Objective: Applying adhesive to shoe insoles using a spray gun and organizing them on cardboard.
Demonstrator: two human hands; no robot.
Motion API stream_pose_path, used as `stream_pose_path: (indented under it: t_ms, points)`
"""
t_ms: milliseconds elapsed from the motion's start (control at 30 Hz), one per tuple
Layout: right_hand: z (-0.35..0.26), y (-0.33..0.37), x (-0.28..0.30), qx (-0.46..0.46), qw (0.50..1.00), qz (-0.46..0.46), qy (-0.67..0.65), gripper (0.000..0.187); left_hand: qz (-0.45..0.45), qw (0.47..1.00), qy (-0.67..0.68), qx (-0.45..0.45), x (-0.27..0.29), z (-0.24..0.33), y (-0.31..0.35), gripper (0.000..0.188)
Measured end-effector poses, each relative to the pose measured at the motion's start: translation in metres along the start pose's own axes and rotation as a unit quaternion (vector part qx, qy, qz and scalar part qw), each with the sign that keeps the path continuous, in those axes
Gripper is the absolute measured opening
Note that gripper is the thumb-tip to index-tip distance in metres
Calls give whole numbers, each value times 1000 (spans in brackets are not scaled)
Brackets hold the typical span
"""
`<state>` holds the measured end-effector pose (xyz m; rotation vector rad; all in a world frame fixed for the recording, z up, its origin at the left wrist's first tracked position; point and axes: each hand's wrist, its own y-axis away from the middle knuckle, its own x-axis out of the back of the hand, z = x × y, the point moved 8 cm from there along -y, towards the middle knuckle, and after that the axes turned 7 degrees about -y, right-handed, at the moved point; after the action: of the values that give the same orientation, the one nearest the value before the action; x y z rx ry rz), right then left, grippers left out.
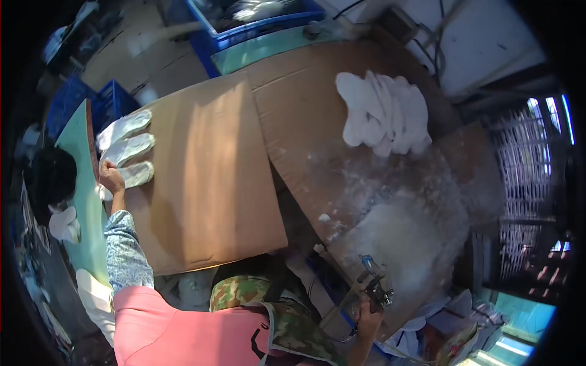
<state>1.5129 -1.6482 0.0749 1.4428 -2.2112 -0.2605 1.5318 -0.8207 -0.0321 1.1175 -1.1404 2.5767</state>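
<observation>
My left hand [111, 177] reaches to the left edge of the cardboard, fingers closed on the near end of a white insole-shaped pad [135, 146]. Similar pads lie beside it: one just above [127, 126] and one just below [139, 174]. At lower right, my right hand [368, 317] is wrapped round the handle of a metal spray gun [376, 283]. The gun is over a board coated with whitish residue [397, 238]. Farther back on the brown cardboard [299, 91] rests an overlapping pile of white pads [383, 113].
A pale green table [82, 146] runs along the left, with more white pads [65, 224] and a dark-haired person's head [54, 177] beside it. Blue crates stand behind [262, 23] and at left [113, 104]. A woven screen [522, 165] stands on the right.
</observation>
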Motion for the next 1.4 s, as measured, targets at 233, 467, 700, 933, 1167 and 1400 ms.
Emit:
stream_pose_path:
  t_ms: [233, 467, 700, 933, 1167, 1400]
  points:
    - [23, 3, 84, 12, 991, 70, -111, 19, -401, 867, 281, -92, -124, 381, 128, 29]
    - [47, -8, 135, 12, 998, 50, -30, 23, -434, 725, 379, -377, -138, 696, 300, 24]
    - [81, 6, 156, -63, 987, 146, -34, 24, -234, 820, 297, -430, -275, 867, 308, 42]
    - [86, 13, 166, -155, 961, 230, -16, 28, -295, 828, 250, -406, -324, 935, 305, 36]
    - [80, 12, 177, -120, 962, 230, -81, 20, -574, 554, 355, -487, -113, 980, 379, 27]
    - [81, 36, 201, -34, 970, 214, -107, 20, -729, 366, 498, -294, 103, 919, 436, 39]
